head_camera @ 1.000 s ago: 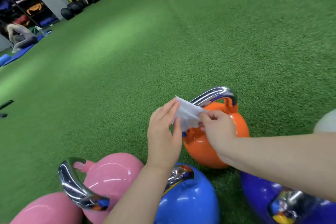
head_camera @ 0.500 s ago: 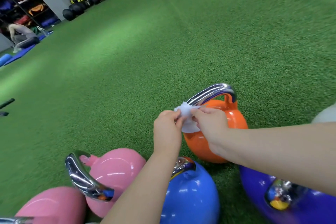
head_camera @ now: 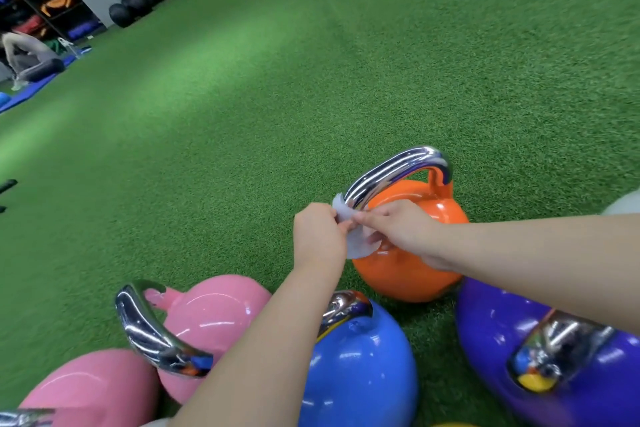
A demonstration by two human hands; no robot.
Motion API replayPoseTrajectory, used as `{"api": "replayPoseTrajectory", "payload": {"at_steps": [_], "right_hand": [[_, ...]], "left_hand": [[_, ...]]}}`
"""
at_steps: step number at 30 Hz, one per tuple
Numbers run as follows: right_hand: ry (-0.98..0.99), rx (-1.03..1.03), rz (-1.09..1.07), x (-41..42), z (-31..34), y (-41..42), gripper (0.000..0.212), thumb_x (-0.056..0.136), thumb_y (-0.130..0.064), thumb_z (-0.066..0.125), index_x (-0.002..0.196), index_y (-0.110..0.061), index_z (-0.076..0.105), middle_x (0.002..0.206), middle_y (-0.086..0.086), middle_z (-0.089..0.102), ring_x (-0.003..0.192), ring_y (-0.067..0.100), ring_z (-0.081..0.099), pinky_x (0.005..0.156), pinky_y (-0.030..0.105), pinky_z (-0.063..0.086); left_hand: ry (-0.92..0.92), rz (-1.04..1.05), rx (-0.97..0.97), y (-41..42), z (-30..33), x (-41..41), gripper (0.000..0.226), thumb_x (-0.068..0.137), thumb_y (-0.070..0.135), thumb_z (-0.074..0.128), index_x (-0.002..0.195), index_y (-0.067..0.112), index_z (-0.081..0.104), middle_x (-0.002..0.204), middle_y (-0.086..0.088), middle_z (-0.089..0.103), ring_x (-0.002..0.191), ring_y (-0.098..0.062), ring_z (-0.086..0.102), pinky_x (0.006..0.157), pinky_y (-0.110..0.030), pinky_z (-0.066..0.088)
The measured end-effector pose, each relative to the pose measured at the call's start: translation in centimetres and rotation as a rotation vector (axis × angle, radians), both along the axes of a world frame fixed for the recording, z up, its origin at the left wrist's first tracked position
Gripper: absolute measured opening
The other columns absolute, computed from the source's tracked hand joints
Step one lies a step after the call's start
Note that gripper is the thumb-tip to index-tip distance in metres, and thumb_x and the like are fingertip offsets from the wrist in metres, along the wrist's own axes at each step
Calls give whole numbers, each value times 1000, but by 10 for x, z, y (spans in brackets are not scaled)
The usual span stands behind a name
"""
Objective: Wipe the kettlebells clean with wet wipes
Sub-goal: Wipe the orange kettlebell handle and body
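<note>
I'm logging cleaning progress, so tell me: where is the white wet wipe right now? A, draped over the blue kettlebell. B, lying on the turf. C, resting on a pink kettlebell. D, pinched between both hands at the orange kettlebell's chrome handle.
D: the left hand and right hand both pinch the wet wipe beside the orange kettlebell's chrome handle.

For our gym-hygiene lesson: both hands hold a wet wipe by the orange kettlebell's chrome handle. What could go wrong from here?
1. The left hand and right hand only pinch the small wet wipe; it may tear or drop onto the turf.
2. The orange kettlebell stands close to the blue kettlebell and purple kettlebell; its facing sides might get missed.
</note>
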State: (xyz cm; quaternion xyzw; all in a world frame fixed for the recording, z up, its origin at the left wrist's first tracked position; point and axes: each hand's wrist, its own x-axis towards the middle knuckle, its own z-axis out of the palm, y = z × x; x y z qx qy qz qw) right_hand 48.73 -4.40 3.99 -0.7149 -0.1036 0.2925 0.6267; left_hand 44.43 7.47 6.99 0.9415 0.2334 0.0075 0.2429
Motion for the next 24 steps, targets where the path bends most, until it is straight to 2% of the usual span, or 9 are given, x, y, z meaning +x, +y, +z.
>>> {"api": "replayPoseTrajectory", "payload": {"at_steps": [2,4,7,10,12,15,17,19,24], "right_hand": [[-12,-50,125,2,-1,-2,21,91,-22,59,72,-13,62,60,3,54,47,5,55,48,22,41],[-17,-130,224,5,-3,-4,9,93,-14,55,91,-14,64,65,-1,56,45,2,54,44,19,43],[-8,-274,353,12,-10,-7,25,94,-3,45,112,-16,57,79,-1,57,52,6,57,46,18,46],[-36,-346,393,19,-14,-8,46,92,4,40,131,-19,48,97,4,61,49,3,59,46,18,48],[-37,-360,420,24,-16,-9,53,91,7,38,138,-18,42,114,12,61,54,5,61,48,19,50],[-3,-342,440,26,-20,-11,60,91,10,37,143,-19,36,126,10,55,60,7,62,49,18,51],[16,-331,452,26,-20,-11,63,90,11,35,145,-20,32,135,6,47,60,7,62,51,17,51],[23,-319,461,27,-21,-13,64,91,11,35,145,-22,31,135,4,45,61,7,61,54,17,52],[39,-280,436,24,-20,-12,63,90,9,36,144,-23,32,106,3,54,55,4,61,56,18,51]], "left_hand": [[44,92,-219,7,-8,3,16,78,16,74,79,0,71,80,-16,70,77,-27,68,75,-36,56],[86,182,-356,11,-14,6,15,69,9,80,77,1,71,85,-17,71,84,-29,69,82,-43,56],[187,205,-457,16,-23,13,22,65,1,82,82,-3,68,85,-16,71,82,-27,69,82,-41,57],[228,73,-434,23,-29,14,24,66,0,80,88,-3,70,67,-3,65,55,-5,61,57,-17,55],[217,-30,-412,30,-34,14,19,65,1,81,81,1,71,63,0,63,48,2,56,49,-9,47],[190,-148,-327,37,-46,14,31,57,21,88,79,8,71,79,-7,72,68,-10,58,70,-23,52],[185,-190,-278,37,-55,12,39,56,28,89,84,9,70,77,2,70,66,-4,55,71,-17,47],[165,-177,-323,32,-62,9,30,61,18,86,81,12,65,68,12,60,58,5,50,60,-5,43],[125,-124,-428,28,-64,5,30,63,6,84,69,18,57,61,5,57,46,4,52,47,-9,44]]}}
